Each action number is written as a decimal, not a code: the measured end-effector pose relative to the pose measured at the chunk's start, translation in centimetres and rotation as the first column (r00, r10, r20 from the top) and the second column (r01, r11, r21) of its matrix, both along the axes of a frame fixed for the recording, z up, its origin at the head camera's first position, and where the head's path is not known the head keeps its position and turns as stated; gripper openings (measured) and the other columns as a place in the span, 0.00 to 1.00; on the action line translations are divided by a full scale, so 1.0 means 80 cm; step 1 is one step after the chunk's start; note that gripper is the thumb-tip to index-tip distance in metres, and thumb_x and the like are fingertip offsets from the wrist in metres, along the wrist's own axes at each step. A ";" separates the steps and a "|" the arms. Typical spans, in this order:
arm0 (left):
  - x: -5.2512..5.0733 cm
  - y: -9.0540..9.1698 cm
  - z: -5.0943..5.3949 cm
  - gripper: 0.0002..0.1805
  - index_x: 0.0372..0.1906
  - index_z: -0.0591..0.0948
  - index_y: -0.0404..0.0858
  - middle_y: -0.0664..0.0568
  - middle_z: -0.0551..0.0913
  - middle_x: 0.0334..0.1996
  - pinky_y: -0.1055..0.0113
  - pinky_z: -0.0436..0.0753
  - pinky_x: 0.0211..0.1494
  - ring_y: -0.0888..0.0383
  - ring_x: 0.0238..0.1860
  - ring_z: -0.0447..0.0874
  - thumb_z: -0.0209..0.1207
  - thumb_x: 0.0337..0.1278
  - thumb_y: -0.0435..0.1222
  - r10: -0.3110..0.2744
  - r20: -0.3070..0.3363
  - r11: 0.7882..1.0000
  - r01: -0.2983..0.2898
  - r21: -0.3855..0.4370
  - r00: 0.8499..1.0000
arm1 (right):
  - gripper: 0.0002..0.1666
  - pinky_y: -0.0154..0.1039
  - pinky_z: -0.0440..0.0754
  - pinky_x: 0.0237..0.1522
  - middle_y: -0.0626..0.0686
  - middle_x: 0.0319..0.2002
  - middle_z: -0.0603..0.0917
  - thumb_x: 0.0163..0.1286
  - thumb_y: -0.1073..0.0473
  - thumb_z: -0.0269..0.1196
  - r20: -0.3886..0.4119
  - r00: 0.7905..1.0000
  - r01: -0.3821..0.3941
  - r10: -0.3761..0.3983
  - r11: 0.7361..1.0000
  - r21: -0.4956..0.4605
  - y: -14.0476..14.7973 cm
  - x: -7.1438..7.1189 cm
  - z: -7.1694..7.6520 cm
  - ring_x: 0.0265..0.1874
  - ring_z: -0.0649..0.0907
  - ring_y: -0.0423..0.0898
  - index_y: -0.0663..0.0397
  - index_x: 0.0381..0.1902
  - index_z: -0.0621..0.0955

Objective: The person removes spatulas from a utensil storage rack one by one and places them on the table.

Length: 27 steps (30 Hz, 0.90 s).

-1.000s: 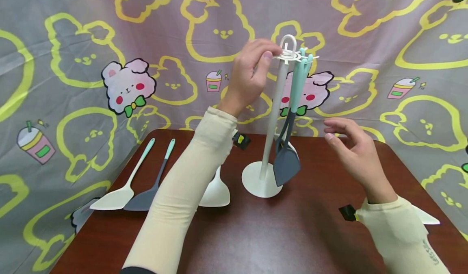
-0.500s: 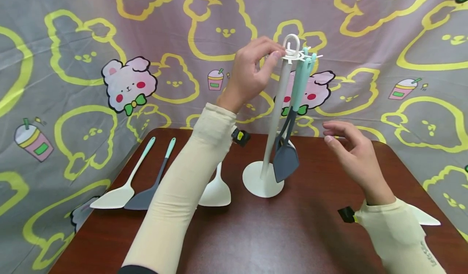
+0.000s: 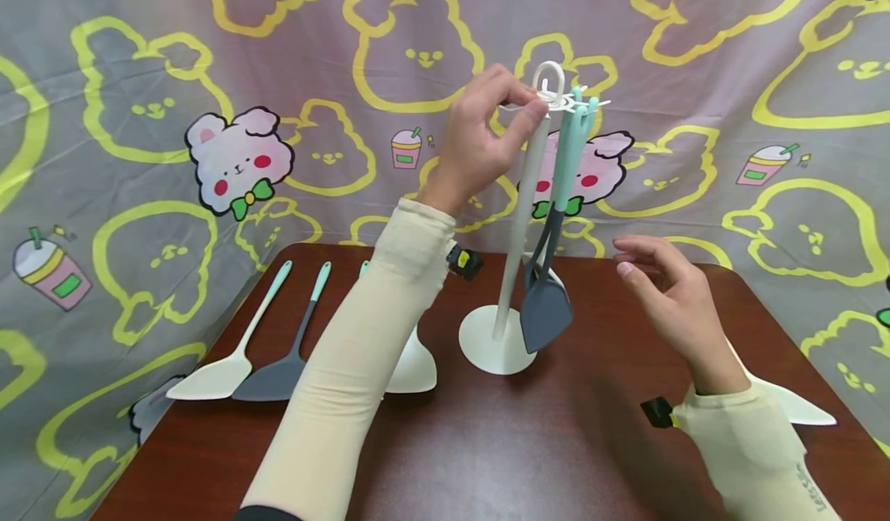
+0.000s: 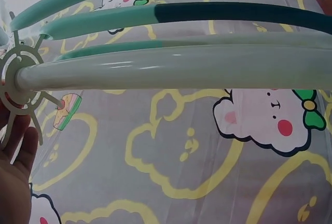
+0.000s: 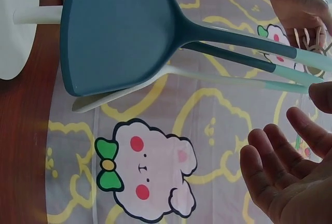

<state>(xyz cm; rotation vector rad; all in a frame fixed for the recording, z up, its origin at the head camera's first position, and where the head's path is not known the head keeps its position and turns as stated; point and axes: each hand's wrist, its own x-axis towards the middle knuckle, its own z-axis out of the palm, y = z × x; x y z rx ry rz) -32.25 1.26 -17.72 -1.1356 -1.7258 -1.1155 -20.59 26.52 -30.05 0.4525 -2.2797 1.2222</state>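
Note:
A white utensil stand [image 3: 521, 227] rises from a round base on the table. At its top, my left hand [image 3: 480, 131] pinches the hook ring [image 3: 556, 103] between thumb and fingers; in the left wrist view the fingers [image 4: 15, 136] are among the lower prongs. On the ring's right side hang spatulas with mint handles: a grey spatula [image 3: 545, 316] in front, another grey one and a white spatula [image 5: 104, 97] behind, clearest in the right wrist view. To the right of them, my right hand [image 3: 667, 297] hovers with relaxed fingers, holding nothing and touching nothing.
A white spatula [image 3: 215, 378] and a grey spatula [image 3: 274, 378] lie at the table's left. Another white spatula [image 3: 417, 366] is partly behind my left sleeve. One more white spatula [image 3: 793, 405] lies by my right forearm. A patterned curtain [image 3: 334, 219] hangs behind.
My left hand's thumb has shifted slightly right along the hook ring. The hanging spatulas sway a little. My right hand stays nearly still.

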 end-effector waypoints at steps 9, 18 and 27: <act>0.003 -0.006 0.006 0.13 0.34 0.81 0.31 0.43 0.82 0.34 0.71 0.73 0.54 0.53 0.43 0.78 0.61 0.60 0.40 0.089 -0.066 0.994 -0.093 -0.058 0.994 | 0.19 0.16 0.73 0.48 0.29 0.49 0.78 0.70 0.66 0.60 -0.005 1.000 -0.007 0.007 1.000 -0.003 0.000 -0.003 -0.001 0.47 0.80 0.26 0.60 0.58 0.79; 0.002 -0.002 0.001 0.11 0.35 0.81 0.31 0.41 0.80 0.41 0.72 0.73 0.60 0.52 0.49 0.77 0.57 0.60 0.37 0.043 -0.068 0.998 -0.046 -0.039 0.997 | 0.20 0.16 0.74 0.48 0.31 0.50 0.78 0.69 0.67 0.60 -0.005 1.000 -0.019 0.019 1.000 -0.008 0.000 -0.003 -0.006 0.46 0.80 0.27 0.60 0.59 0.79; -0.002 0.002 -0.002 0.11 0.37 0.82 0.31 0.42 0.81 0.40 0.71 0.75 0.57 0.53 0.47 0.78 0.54 0.60 0.35 0.011 -0.075 1.000 -0.012 -0.016 0.997 | 0.19 0.16 0.74 0.48 0.32 0.50 0.79 0.70 0.67 0.60 -0.003 1.000 -0.026 0.026 0.999 -0.023 -0.001 -0.004 -0.008 0.47 0.81 0.28 0.61 0.59 0.79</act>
